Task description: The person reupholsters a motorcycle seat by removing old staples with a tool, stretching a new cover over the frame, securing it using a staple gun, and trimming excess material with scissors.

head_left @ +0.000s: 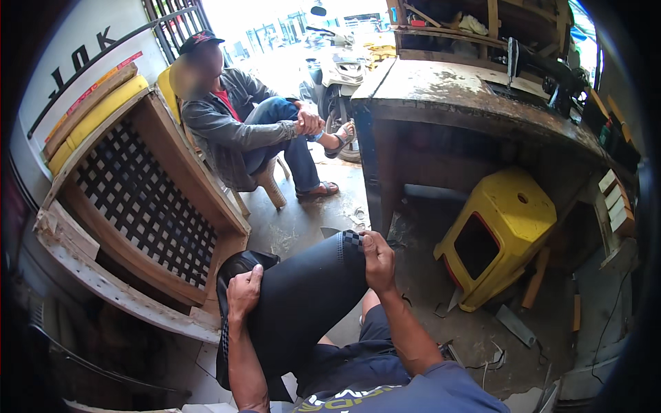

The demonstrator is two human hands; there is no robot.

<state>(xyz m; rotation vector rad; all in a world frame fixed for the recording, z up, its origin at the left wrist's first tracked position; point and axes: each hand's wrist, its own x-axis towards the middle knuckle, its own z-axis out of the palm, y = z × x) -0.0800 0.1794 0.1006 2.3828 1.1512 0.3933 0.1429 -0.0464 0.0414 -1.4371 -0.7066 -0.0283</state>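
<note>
A black vinyl seat cover [303, 289] with stitched seams lies across my lap, stretched between my two hands. At its left edge my left hand [244, 292] is closed on the folded black material, thumb up on top. My right hand [379, 261] pinches the far right end, where a black-and-grey checkered strip [352, 239] runs along the stitching. Behind my left hand another fold of the cover, shinier, stands up. The underside of the cover and the fingertips beneath it are hidden.
On the left stands a wooden seat frame [227, 241] with woven black webbing [144, 196]. A person [234, 131] sits ahead on a stool. To the right are a worn table [427, 82] with a sewing machine [561, 89] and a tipped yellow plastic stool [502, 227]. Scraps litter the floor.
</note>
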